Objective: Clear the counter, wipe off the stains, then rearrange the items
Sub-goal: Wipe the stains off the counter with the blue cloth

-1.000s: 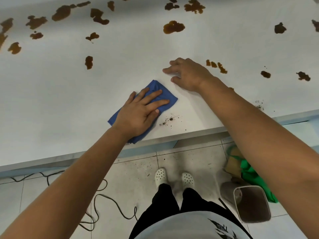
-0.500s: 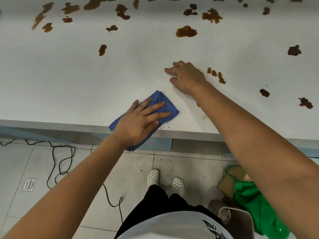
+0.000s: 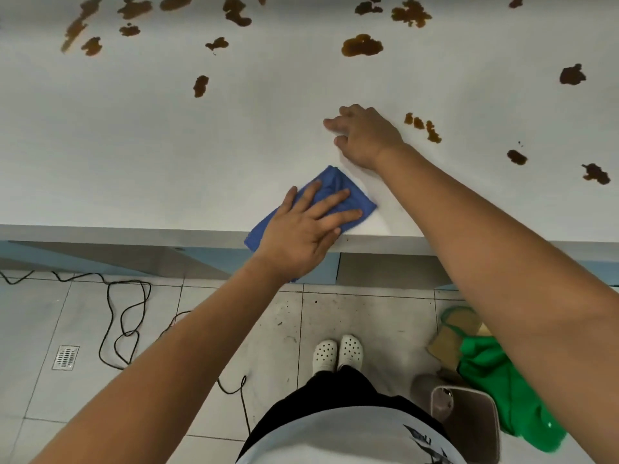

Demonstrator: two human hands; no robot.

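Observation:
A folded blue cloth [image 3: 335, 192] lies at the front edge of the white counter [image 3: 160, 162], part of it hanging over the edge. My left hand [image 3: 306, 229] presses flat on the cloth with fingers spread. My right hand [image 3: 363, 137] rests palm down on the bare counter just beyond the cloth, holding nothing. Several brown stains mark the counter: one large blotch [image 3: 361, 45] at the upper middle, a small one [image 3: 200, 86] to the left, and a short chain of spots [image 3: 423, 127] right beside my right hand.
Below the counter is a tiled floor with a black cable [image 3: 124, 316] at the left and a floor drain [image 3: 66, 357]. At the lower right stand a bin [image 3: 469, 420] and a green cloth [image 3: 502, 390]. My white shoes [image 3: 338, 354] are near the counter base.
My left hand has dragged the blue cloth toward the front edge, over the dark crumbs that lay beside it; they are no longer visible. The right hand stayed in place.

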